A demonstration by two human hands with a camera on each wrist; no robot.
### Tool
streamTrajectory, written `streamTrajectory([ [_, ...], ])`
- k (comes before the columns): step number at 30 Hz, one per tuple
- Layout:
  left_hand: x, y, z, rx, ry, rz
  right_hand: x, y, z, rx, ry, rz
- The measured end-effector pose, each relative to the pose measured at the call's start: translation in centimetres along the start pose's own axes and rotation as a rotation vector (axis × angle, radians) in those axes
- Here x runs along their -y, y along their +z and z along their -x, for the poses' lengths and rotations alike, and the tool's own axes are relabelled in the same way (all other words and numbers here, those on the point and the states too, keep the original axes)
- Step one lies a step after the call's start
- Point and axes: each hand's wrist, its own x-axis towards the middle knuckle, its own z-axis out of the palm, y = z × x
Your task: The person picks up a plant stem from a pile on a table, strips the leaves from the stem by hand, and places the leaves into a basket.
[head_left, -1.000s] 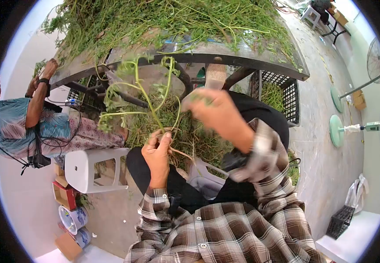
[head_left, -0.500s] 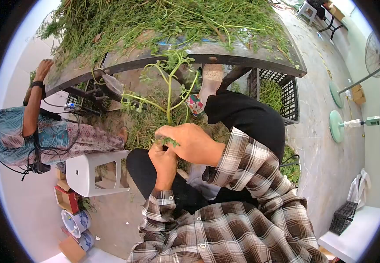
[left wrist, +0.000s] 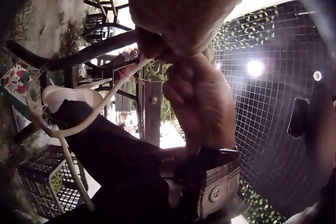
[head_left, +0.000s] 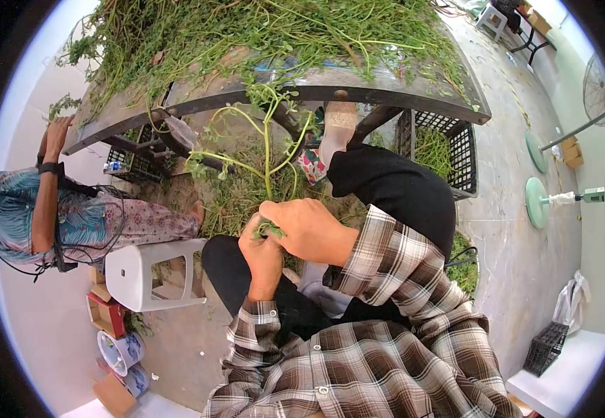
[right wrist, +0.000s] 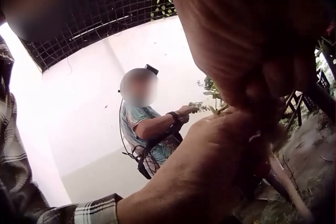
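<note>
A branching green plant stem (head_left: 267, 153) with small leaves rises from between the two hands, above the person's lap. My left hand (head_left: 262, 261) grips its lower part; a pale forked stem end (left wrist: 100, 111) hangs out below that hand in the left wrist view. Pressed against the left thumb, my right hand (head_left: 316, 230) curls its fingers round the stem at the same spot. A small tuft of leaves (head_left: 267, 228) pokes out between the hands. The right fingertips are hidden behind the back of the hand in the head view.
A table (head_left: 414, 87) heaped with green plants (head_left: 267, 35) stands ahead. Beneath it are cut plants on the floor and a black crate (head_left: 463, 150) with stems. At left, another person (head_left: 44, 202) stands near a white stool (head_left: 125, 279). A fan (head_left: 538, 202) stands at right.
The right hand, raised and blurred apart from the stem a second ago, came down to the left hand and now holds the stem there. The other person's hands shifted slightly at the table edge.
</note>
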Motion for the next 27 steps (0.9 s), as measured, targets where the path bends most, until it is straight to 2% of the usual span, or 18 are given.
streamTrajectory([
  [2, 1.0, -0.2, -0.2, 0.016, 0.039, -0.018, -0.3, 0.2, 0.0, -0.006, 0.003, -0.029],
  [4, 1.6, -0.4, -0.4, 0.036, 0.204, -0.213, -0.2, 0.1, -0.2, -0.053, -0.074, -0.163],
  [5, 2.2, -0.7, -0.5, 0.033, 0.203, -0.212, -0.2, -0.2, -0.2, -0.05, -0.075, -0.163],
  [7, 3.3, -1.2, -0.8, 0.058, -0.178, 0.066, 2.0, -3.5, -0.7, -0.166, 0.018, -0.719],
  [8, 3.4, -1.2, -0.7, 0.052, -0.178, 0.068, 3.1, -6.0, -0.6, -0.11, 0.211, -0.931],
  [10, 3.4, -1.3, -0.3, 0.04, -0.224, 0.018, 2.1, -6.6, -0.9, -0.317, 0.202, -0.914],
  [12, 3.1, -0.9, -0.3, 0.05, -0.242, 0.02, 0.3, -5.3, -0.8, -0.286, 0.248, -0.844],
  [14, 2.9, -0.3, -0.4, 0.031, -0.211, 0.086, -1.4, -2.7, -0.6, -0.258, 0.036, -0.311],
  [15, 2.9, -0.3, -0.4, 0.043, -0.193, 0.114, -1.4, -2.0, -0.4, -0.316, 0.024, -0.247],
  [18, 2.3, 0.0, -0.2, 0.029, -0.193, 0.091, -2.2, -2.1, -0.5, -0.286, 0.123, -0.243],
  [22, 2.3, 0.2, 0.6, 0.076, -0.143, 0.023, -2.8, -1.2, -1.2, -0.302, 0.037, -0.372],
  [24, 2.7, 0.3, 0.9, 0.132, -0.185, -0.024, -2.2, -1.2, -1.0, -0.129, 0.357, -0.797],
  [26, 2.4, 0.3, 0.8, 0.142, -0.19, -0.065, -2.4, -1.0, -1.1, -0.143, 0.358, -0.827],
  [27, 2.5, 0.1, 0.8, 0.177, -0.202, -0.069, -2.5, -1.2, -1.0, -0.152, 0.299, -0.673],
])
